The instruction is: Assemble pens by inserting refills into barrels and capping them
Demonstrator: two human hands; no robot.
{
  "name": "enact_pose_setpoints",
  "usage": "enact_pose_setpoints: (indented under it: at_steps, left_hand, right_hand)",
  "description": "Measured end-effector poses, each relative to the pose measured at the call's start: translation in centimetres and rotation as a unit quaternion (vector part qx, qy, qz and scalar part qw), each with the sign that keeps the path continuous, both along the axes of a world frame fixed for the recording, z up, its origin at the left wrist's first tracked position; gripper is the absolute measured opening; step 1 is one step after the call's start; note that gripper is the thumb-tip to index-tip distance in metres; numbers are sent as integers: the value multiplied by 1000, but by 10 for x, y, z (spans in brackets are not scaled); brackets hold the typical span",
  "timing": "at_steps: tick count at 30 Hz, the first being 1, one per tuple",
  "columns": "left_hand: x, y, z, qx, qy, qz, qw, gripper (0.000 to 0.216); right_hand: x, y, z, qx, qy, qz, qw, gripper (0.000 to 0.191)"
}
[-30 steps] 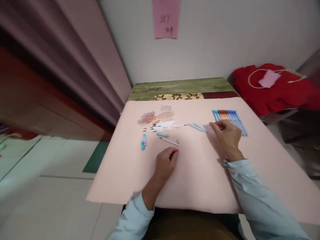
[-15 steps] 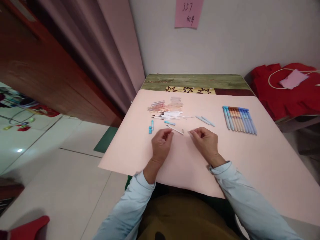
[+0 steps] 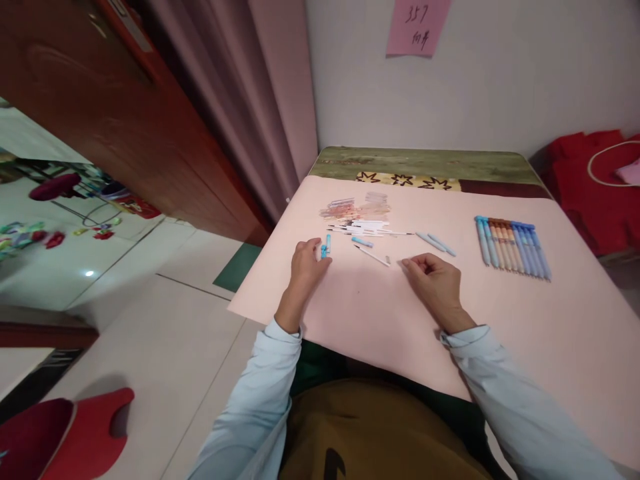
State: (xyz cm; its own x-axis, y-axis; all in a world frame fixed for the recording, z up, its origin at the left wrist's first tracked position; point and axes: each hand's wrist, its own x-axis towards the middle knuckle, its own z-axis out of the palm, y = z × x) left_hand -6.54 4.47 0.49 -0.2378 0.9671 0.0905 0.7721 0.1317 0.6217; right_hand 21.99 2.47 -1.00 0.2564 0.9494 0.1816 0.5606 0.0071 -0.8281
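From here the pens [image 3: 510, 247] look smooth plastic, the desk cover [image 3: 380, 320] matt, the door [image 3: 150, 133] glossy wood, the curtain [image 3: 260, 87] cloth.

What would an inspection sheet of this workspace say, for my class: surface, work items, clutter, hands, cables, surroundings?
Surface: pale pink sheet over a table whose green back edge shows.
Work items: row of pens at right; two pale blue pen barrels; pile of white pen refills; one loose refill; short blue pen parts.
Clutter: red object on the floor, lower left, identity unclear.
Hands: left hand, fingers parted around short blue parts, contact unclear; right hand, fingertips pinched, any tiny contents too small to tell.
Cables: pale cord looped on red cloth.
Surroundings: wooden door, mauve curtain, pink note on the wall.
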Motion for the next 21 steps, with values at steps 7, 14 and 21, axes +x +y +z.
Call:
enact_pose_setpoints:
  at_steps: [7, 14, 21]
  left_hand:
    - [-9, 18, 11, -47, 36, -1, 998, 50]
    - [5, 52, 20, -100, 74, 47, 991, 30]
    - [18, 62, 16, -135, 135, 59, 980, 31]
  right_hand:
    - [1, 2, -3, 6, 6, -7, 1000, 32]
    - [1, 3, -5, 16, 16, -10, 1000, 31]
    - [1, 7, -8, 24, 8, -5, 1000, 30]
